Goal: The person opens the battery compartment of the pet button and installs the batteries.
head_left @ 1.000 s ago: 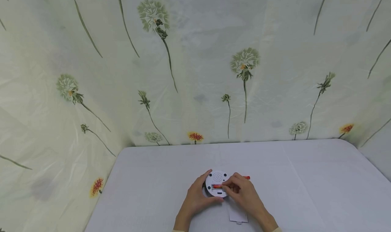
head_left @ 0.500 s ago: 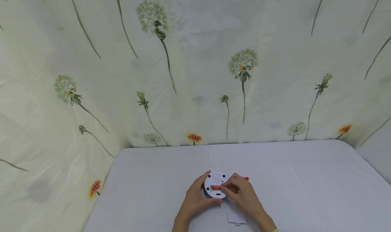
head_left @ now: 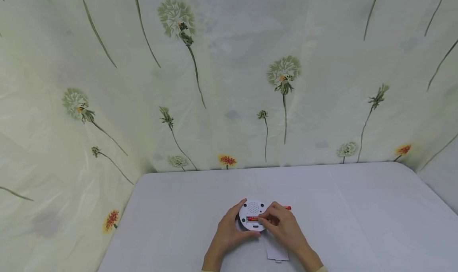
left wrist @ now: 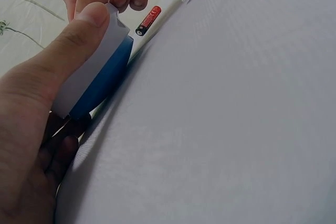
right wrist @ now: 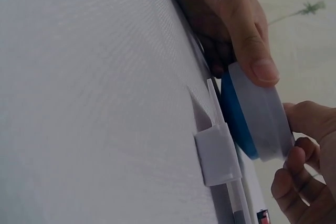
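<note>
The left hand [head_left: 228,230] curves thumb and fingers round a device [head_left: 253,206] between both hands. A battery [head_left: 252,219] sits at its open slot [head_left: 249,223]; a cover [head_left: 277,253] lies nearer on the table [head_left: 350,220]. The right hand [head_left: 284,225] pinches that battery's end; a second battery [head_left: 288,208] lies beyond.

The red battery [head_left: 252,219] in the right hand [head_left: 284,226] sits slightly farther left in the slot [head_left: 250,223] of the round device [head_left: 252,210] than a second ago, its end nearer the edge.
</note>
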`<action>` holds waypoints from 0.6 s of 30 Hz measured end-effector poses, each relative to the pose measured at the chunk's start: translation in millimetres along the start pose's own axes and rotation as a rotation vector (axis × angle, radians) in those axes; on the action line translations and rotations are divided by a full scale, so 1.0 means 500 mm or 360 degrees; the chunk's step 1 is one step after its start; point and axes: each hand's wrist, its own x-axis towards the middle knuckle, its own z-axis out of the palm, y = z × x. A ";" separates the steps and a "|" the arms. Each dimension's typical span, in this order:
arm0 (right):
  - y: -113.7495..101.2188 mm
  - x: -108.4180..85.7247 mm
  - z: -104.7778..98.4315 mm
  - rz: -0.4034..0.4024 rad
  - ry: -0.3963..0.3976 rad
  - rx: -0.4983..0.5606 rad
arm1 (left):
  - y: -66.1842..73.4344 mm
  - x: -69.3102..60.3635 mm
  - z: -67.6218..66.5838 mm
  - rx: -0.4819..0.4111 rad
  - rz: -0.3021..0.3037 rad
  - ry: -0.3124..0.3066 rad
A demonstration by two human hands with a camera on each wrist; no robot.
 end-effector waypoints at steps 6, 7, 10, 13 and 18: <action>-0.002 -0.001 0.001 0.0043 -0.0020 0.0014 | 0.000 -0.003 0.001 -0.0009 -0.0014 -0.0002; -0.003 -0.001 0.002 0.0050 -0.0021 0.0018 | 0.001 -0.003 0.001 -0.0013 -0.0021 -0.0006; -0.001 -0.002 0.004 0.0060 -0.0020 0.0020 | 0.003 -0.004 0.000 -0.0018 -0.0041 -0.0021; 0.000 -0.002 0.007 0.0063 -0.0018 0.0028 | 0.004 -0.003 -0.001 -0.0026 -0.0048 -0.0022; -0.001 0.000 0.007 0.0068 -0.0012 0.0026 | 0.005 -0.001 -0.003 -0.0032 -0.0054 -0.0019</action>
